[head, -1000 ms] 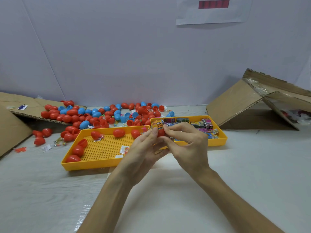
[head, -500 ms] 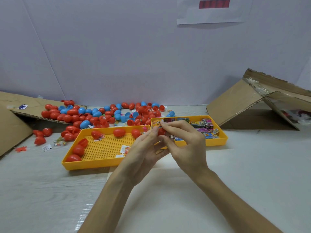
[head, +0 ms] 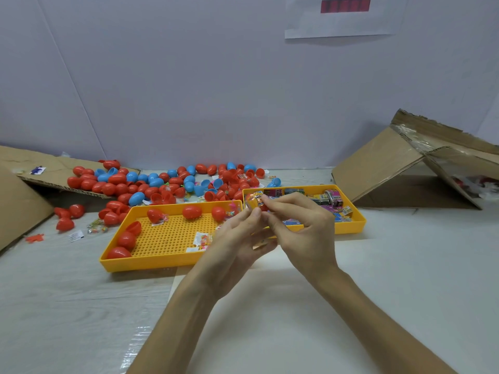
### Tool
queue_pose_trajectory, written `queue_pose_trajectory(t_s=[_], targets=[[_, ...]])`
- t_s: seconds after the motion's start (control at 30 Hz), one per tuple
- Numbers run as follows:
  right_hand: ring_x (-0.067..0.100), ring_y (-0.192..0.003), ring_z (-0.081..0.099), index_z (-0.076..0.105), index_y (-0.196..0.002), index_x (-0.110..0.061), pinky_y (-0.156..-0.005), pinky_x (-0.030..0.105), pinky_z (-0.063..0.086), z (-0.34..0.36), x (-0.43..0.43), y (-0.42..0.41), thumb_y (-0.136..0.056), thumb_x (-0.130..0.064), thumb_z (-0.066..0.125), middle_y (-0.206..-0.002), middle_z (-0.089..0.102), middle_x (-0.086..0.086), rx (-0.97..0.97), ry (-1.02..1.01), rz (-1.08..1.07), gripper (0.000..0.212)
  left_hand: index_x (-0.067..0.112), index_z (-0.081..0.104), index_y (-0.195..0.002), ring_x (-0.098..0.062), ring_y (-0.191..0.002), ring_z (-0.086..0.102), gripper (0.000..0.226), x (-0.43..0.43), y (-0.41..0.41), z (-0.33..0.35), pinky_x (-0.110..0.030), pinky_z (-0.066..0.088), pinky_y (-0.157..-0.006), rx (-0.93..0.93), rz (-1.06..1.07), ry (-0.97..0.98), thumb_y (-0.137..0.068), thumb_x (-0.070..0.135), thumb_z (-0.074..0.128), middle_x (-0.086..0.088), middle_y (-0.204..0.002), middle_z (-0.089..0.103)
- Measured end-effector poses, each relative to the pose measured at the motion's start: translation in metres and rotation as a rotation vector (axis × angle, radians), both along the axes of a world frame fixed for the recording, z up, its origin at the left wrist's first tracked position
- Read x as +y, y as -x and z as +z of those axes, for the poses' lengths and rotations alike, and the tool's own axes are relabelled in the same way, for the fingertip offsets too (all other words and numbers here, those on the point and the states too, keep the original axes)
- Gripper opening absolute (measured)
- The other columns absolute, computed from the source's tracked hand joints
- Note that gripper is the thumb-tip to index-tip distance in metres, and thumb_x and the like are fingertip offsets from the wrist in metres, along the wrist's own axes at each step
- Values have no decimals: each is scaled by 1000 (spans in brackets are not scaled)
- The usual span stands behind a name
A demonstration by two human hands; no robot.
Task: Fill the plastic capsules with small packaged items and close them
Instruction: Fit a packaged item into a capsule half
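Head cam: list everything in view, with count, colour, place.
capsule pile: many, red and blue, on the table by the wall
left tray: one, yellow, perforated, centre-left
tray capsules: six, red, in the left tray
clear packets: a few, in the left tray
right tray: one, yellow, behind the hands
packaged items: many, mixed colours, in the right tray
loose capsules: a few, red, left of the left tray
cardboard: brown, far left and far right
paper: one, white with red strip, on the wall
held packet: one, orange, between both hands
held capsule: one, red, mostly hidden by fingertips
left hand: pinches held packet
right hand: pinches held packet
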State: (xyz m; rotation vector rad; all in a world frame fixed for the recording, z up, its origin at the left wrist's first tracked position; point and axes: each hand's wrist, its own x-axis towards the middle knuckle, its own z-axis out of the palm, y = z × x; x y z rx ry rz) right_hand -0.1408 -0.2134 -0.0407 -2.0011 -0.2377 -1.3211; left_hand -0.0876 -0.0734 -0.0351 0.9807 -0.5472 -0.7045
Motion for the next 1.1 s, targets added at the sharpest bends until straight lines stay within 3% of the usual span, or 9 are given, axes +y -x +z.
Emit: queue_pose_trajectory(t_s=[0.17,0.3,0.43,0.63,0.77,0.83,0.93,1.1], targets=[[11,-94,67,77,-110,-6,-83,14,52,2,1,1,-83,-4,79,-99,73,5,-5,7,-17,28,6,54,-140,-32,-129,60,47,-2,2,1,-49,49,-106,18,60,12,-102,33,58,-23,-138,60],[8,-91,69,79,-101,-8,-82,21,54,2,3,0,-86,-4,77,-95,74,1,8,-29,4,15,21,65,-130,-23,-111,69,37,0,-1,4,-38,57,-93,4,177,13,-98,38,56,-10,-124,70],[10,-93,68,78,-104,-8,-81,27,56,2,4,0,-87,-6,77,-98,73,0,94,-52,85,17,12,70,-118,-25,-113,70,30,0,-4,4,-30,59,-88,2,287,51,-93,25,61,-13,-119,72],[12,-107,63,74,-117,-15,-88,24,52,3,5,2,-82,-9,81,-110,67,-1,143,-13,115,36,9,61,-129,-28,-114,70,38,3,-6,3,-28,59,-82,19,285,46,-101,33,52,-14,-122,72],[14,-115,57,71,-122,-18,-97,23,48,2,7,2,-78,-16,83,-117,57,0,172,32,90,46,13,71,-118,-25,-103,73,47,2,-5,6,-30,60,-76,73,286,2,-95,49,52,-15,-118,73],[14,-119,55,71,-123,-19,-100,24,46,2,7,2,-77,-20,84,-122,54,-1,194,43,63,47,16,78,-109,-23,-91,74,50,2,-4,6,-31,60,-72,106,255,-23,-96,54,47,-16,-113,74],[14,-120,55,71,-122,-19,-101,26,46,1,6,1,-78,-18,83,-122,56,-2,232,52,71,46,15,77,-112,-24,-82,73,56,1,-3,6,-32,60,-71,168,182,-20,-102,54,39,-19,-105,74],[11,-119,58,71,-119,-16,-100,22,47,1,8,2,-83,-23,79,-119,64,-4,235,36,123,38,17,77,-112,-23,-90,74,64,0,-4,4,-33,61,-76,169,157,-90,-103,59,30,-18,-110,74]])
